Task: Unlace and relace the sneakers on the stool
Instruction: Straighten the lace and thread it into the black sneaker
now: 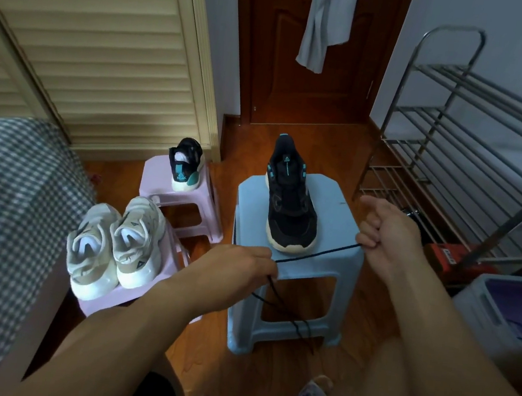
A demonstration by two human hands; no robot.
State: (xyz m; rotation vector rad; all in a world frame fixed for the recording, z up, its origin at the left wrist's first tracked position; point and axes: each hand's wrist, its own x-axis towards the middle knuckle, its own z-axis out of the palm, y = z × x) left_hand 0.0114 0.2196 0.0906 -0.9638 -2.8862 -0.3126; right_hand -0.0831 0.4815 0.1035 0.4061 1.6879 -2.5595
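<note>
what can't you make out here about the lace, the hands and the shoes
- Black shoelace: its two ends, head view; one is buried in the right hand, and the hanging part blurs against the dark floor below the left hand.
- Black sneaker on the pale blue plastic stool: whether any eyelets remain laced; too dark and small.
- Black sneaker on the far pink plastic stool: its front and laces; it faces away.

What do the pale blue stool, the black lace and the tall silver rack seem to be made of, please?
Pale blue stool: most likely moulded plastic, one smooth matte piece with rounded cut-outs. Thin black lace: apparently woven textile cord, limp where it hangs below the left hand and taut toward the right hand. Tall silver rack: probably steel tubing, judging by the bright sheen on its thin round bars.
</note>
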